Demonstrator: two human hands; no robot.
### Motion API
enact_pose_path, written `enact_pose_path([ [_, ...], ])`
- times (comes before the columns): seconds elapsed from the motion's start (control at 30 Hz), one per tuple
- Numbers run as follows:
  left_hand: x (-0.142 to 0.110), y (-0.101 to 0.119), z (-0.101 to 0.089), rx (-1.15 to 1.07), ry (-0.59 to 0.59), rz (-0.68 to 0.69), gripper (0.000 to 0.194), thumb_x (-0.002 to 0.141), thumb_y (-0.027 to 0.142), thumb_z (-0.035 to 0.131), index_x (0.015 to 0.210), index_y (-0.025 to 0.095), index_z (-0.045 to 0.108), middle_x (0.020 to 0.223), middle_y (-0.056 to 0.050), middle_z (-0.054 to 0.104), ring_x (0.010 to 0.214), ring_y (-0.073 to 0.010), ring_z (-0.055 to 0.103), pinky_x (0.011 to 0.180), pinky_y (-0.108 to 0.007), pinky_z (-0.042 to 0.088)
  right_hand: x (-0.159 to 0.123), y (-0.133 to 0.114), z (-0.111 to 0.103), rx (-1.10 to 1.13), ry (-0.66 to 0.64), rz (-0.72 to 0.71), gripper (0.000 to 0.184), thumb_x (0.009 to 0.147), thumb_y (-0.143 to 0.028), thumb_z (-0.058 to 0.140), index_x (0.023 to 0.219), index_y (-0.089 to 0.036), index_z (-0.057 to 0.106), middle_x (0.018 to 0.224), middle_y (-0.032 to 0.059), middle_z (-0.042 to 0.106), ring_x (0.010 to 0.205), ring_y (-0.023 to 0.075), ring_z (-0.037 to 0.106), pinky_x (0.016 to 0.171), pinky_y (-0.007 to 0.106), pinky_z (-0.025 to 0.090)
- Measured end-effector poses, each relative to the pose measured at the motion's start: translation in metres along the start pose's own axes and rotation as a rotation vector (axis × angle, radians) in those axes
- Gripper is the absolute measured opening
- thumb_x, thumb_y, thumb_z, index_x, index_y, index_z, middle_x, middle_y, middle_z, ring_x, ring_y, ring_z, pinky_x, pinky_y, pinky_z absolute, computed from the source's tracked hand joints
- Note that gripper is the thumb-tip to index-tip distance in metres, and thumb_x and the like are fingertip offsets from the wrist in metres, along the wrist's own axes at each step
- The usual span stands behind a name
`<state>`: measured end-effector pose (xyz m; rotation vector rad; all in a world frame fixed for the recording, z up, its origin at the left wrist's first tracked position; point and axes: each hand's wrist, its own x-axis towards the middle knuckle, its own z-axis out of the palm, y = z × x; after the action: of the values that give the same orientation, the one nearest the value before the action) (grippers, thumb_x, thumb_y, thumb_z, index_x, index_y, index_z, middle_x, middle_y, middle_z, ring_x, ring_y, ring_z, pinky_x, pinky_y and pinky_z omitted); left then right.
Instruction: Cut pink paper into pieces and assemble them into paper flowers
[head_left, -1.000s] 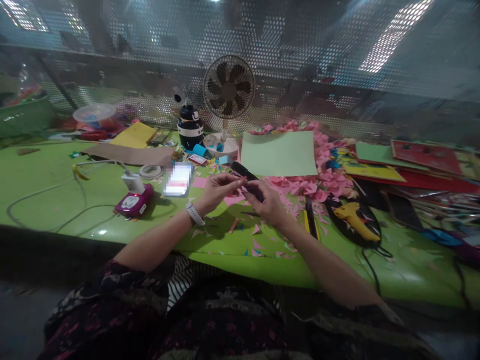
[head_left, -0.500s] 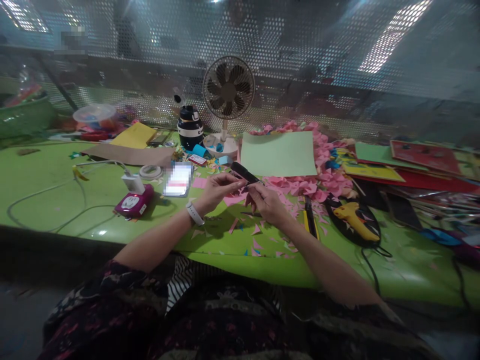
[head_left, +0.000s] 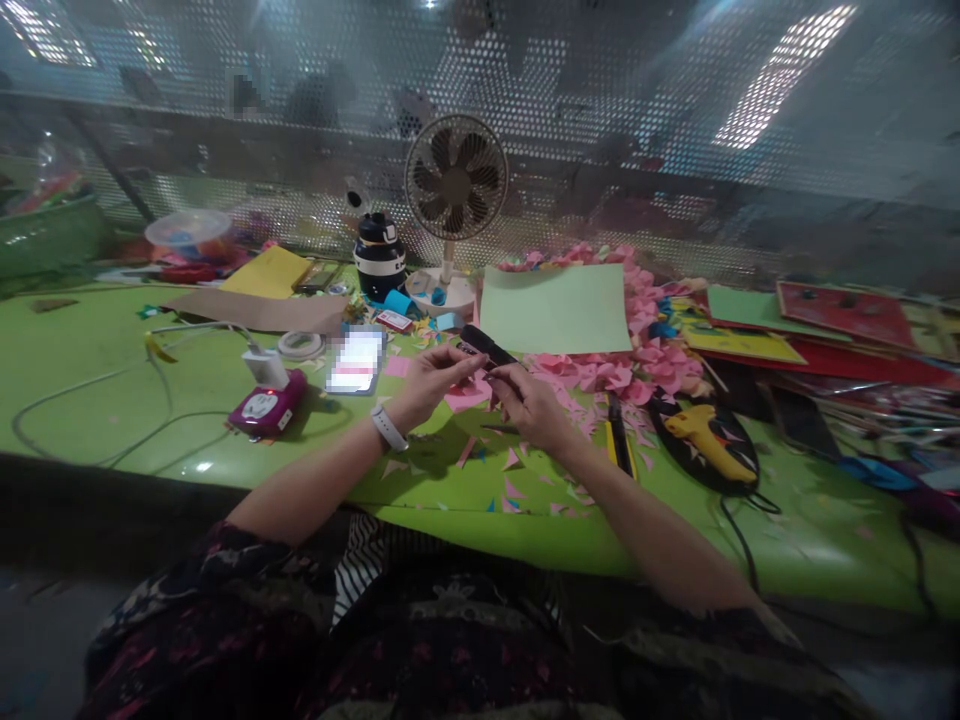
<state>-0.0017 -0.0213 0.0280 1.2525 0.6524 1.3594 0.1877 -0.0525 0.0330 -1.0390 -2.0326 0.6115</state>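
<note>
My left hand (head_left: 426, 384), with a white-banded watch (head_left: 390, 428) on its wrist, is closed in a pinch above the table. Opposite it, my right hand (head_left: 531, 408) also pinches, thumb against fingers. The fingertips nearly meet over a small bit too fine to make out. Just beyond them is a long black object (head_left: 487, 343), perhaps a stapler, partly hidden by the fingers. Pink paper (head_left: 466, 396) shows below and between the hands. Small paper scraps (head_left: 513, 459) are scattered nearer the table edge.
A lit phone (head_left: 357, 360) and a purple power adapter (head_left: 270, 402) with cables lie left. Behind stand a fan (head_left: 457, 180) and a black bottle (head_left: 379, 255). To the right are a green sheet (head_left: 555, 308) over pink pieces, a cutter knife (head_left: 619, 440) and a yellow glue gun (head_left: 709, 443).
My right hand's fingers have shifted slightly and bent differently at the tips. The left hand stays almost in place, still pinching. Nothing else on the table has visibly moved.
</note>
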Motion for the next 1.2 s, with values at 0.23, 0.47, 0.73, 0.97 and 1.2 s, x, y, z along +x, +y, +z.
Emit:
enact_pose_path([
  [0.23,0.004,0.005,-0.004,-0.044,0.053,0.009,0.039,0.065,0.047,0.091,0.065,0.015,0.068,0.056,0.002,0.063,0.049,-0.0051,0.052,0.05,-0.019,0.041,0.002,0.003,-0.002,-0.042,0.002,0.013,0.025,0.103,-0.044,0.046,0.103,-0.021,0.057,0.077,0.0024,0.066,0.058,0.0161,0.059,0.055,0.029,0.043],
  [0.47,0.004,0.002,-0.005,-0.05,0.063,-0.025,0.04,0.063,0.049,0.092,0.069,0.015,0.07,0.059,0.001,0.065,0.052,-0.0066,0.055,0.052,-0.02,0.045,0.0,0.0,0.0,0.02,-0.003,0.022,0.028,0.101,-0.051,0.05,0.098,-0.024,0.055,0.073,0.0005,0.065,0.059,0.0167,0.061,0.055,0.03,0.045],
  [0.73,0.002,0.004,0.002,-0.119,0.117,-0.042,0.045,0.059,0.051,0.093,0.063,0.015,0.067,0.054,0.003,0.061,0.048,-0.0042,0.05,0.049,-0.018,0.039,0.0,-0.006,-0.001,-0.02,0.016,0.026,0.026,0.099,-0.048,0.054,0.097,-0.022,0.057,0.077,0.0035,0.068,0.063,0.0185,0.065,0.055,0.031,0.049],
  [0.97,0.002,0.006,-0.001,-0.104,0.035,-0.033,0.038,0.062,0.047,0.093,0.072,0.016,0.074,0.063,0.001,0.066,0.055,-0.0065,0.057,0.056,-0.021,0.047,0.001,-0.005,-0.006,0.313,-0.11,0.138,0.035,0.096,-0.058,0.055,0.098,-0.023,0.055,0.074,-0.0012,0.066,0.049,0.0126,0.06,0.046,0.027,0.051],
  [1.2,0.001,0.004,-0.002,-0.101,0.01,-0.04,0.036,0.064,0.047,0.092,0.076,0.017,0.076,0.065,0.001,0.068,0.057,-0.0076,0.06,0.058,-0.022,0.05,0.002,0.001,-0.002,0.243,0.023,0.071,0.032,0.092,-0.051,0.064,0.1,-0.02,0.063,0.082,0.0033,0.072,0.059,0.0151,0.065,0.056,0.031,0.057],
])
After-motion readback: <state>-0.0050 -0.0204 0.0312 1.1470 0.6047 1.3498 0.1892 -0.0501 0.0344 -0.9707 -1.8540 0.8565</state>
